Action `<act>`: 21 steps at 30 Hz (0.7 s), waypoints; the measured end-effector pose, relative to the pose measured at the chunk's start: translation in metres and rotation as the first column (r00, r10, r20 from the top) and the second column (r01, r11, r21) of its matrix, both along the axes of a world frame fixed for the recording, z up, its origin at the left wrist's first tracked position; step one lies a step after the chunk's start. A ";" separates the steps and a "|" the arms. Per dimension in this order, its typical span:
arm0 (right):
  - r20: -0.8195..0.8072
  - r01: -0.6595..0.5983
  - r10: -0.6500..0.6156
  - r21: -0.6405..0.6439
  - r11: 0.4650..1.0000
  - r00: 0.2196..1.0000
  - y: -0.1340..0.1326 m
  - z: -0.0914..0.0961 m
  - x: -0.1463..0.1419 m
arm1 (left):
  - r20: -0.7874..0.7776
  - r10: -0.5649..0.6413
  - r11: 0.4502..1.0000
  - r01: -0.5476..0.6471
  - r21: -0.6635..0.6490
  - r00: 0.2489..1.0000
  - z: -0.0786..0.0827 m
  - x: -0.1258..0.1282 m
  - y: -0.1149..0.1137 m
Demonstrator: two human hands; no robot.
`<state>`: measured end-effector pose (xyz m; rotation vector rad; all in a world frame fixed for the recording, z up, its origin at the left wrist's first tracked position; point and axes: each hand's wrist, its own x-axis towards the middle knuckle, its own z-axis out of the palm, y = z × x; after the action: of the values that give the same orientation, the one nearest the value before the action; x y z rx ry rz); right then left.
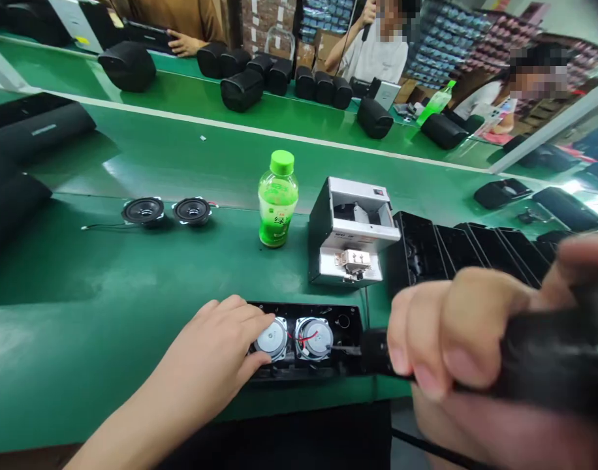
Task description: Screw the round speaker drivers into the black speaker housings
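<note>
My right hand (456, 333), large and partly blurred in the foreground, is wrapped around a black electric screwdriver (538, 352). Its thin bit points left, with the tip at the right speaker driver (317, 338) in a black speaker housing (346, 367). Red wires cross between this driver and the left speaker driver (271, 339). My left hand (230, 343) lies over the housing's left end, thumb and fingers closed at the edge of the left driver. The open side of the housing faces up, and its left end is hidden beneath my hand.
Behind the housing stand a green-capped bottle (278, 202) and a grey-white screw feeder (355, 228). Two loose speaker drivers (192, 211) lie at the back left. Several black housings (468, 251) line the right. Across the green bench, people sit among finished-looking black speakers (241, 90).
</note>
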<state>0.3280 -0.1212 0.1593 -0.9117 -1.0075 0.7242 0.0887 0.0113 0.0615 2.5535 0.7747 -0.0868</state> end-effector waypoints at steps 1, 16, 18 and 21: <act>-0.006 -0.070 0.070 -0.005 0.998 0.998 -0.005 -0.003 -0.005 | -0.020 0.000 1.000 0.000 -0.005 1.000 0.002 0.002 -0.001; -0.112 -0.120 0.121 0.016 0.993 0.986 0.012 -0.069 -0.055 | -0.039 -0.024 0.999 0.022 -0.048 0.999 0.010 0.007 -0.006; -0.115 -0.083 0.083 0.009 0.997 0.990 0.015 -0.070 -0.057 | -0.035 -0.027 0.999 0.025 -0.047 0.999 0.009 0.007 -0.006; -0.071 -0.048 0.045 -0.043 0.998 0.996 0.016 -0.070 -0.058 | -0.019 -0.029 0.999 0.029 -0.020 0.999 0.007 0.007 -0.006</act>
<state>0.2700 -0.1052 0.0891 -0.8975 -0.9561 0.8148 0.0960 0.0051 0.0686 2.5491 0.7408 -0.1278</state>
